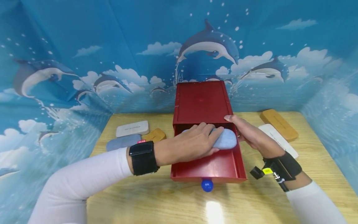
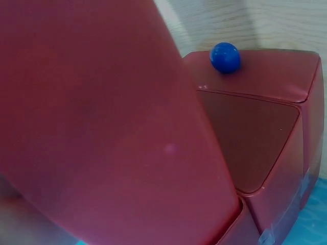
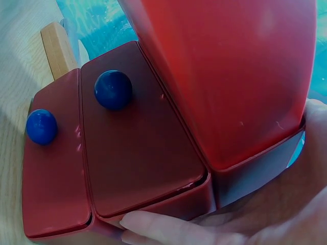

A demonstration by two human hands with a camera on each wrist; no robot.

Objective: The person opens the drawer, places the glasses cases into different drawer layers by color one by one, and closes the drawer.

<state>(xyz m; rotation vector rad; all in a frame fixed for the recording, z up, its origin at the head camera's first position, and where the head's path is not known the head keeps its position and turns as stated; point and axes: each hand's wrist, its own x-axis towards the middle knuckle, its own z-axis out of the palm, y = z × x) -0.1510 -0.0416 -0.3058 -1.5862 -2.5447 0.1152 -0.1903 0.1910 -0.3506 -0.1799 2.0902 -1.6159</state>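
Note:
My left hand (image 1: 193, 143) grips a light blue glasses case (image 1: 227, 139) from above, fingers curled over it; its left part is hidden under the hand. The case is over the pulled-out top drawer (image 1: 207, 170) of a red drawer cabinet (image 1: 202, 102). In the left wrist view the red drawer (image 2: 112, 112) covers most of the picture. My right hand (image 1: 253, 133) rests against the cabinet's right side, thumb at the top front corner. In the right wrist view, fairly straight fingers (image 3: 163, 228) touch the side of the lower drawers.
Left of the cabinet lie a white case (image 1: 132, 128), a grey-blue case (image 1: 123, 142) and a mustard case (image 1: 155, 135). To its right are a white case (image 1: 279, 140) and a mustard case (image 1: 279, 124). A blue knob (image 1: 207, 185) sticks out of the open drawer's front.

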